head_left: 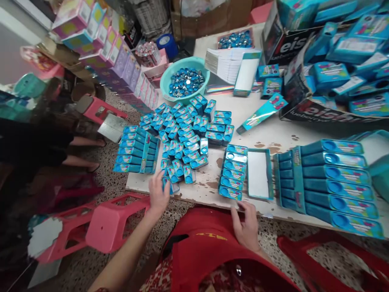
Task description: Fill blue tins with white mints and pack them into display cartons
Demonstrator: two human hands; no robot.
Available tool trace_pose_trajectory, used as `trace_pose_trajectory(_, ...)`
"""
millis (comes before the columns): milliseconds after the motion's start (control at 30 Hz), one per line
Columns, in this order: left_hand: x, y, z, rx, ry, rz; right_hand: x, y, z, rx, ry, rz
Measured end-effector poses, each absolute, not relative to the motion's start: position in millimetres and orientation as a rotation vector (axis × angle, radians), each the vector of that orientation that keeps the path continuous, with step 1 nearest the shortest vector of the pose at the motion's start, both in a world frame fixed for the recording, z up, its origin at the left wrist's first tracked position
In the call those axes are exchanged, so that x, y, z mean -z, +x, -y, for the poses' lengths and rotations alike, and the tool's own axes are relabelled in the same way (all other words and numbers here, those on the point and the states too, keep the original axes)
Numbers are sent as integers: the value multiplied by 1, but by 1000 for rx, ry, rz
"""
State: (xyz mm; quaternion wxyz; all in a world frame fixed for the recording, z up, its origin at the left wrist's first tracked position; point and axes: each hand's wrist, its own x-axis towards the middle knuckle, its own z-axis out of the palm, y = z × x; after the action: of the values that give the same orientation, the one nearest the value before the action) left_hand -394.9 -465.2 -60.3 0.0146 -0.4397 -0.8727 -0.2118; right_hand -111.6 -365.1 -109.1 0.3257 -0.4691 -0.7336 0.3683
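Well left of the shallow blue cardboard tray with a white base (259, 172), the left hand (159, 192) meets a small glossy blue oblong box (172, 187), grip indeterminable through blur; the right hand (245, 225), fingers parted, should gently square the tray-side row of matching boxes (233, 172).

To the left of the counter (276, 140), I see a stack of pink and purple boxes (117, 61), and to its right a roll of blue tape (167, 46), while a brown carton (209, 20) stands beyond the far edge. Lower in my view, a pink stool (105, 227) is near the left end of the counter, a second pink stool (96, 108) stands farther back, and at my bottom right there is a red seat (293, 255), only partly visible. At far left I notice another person (33, 150) in dark clothes, above the speckled floor (269, 233).
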Motion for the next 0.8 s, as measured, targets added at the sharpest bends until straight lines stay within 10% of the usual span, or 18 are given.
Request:
trace_pose_trajectory(467, 86, -388, 474, 639, -664, 3379, 137, -277, 370, -1187, -1083, 2260)
trace_pose_trajectory(800, 66, -341, 494, 636, -727, 3526, 144, -204, 375, -989, -1031, 2479)
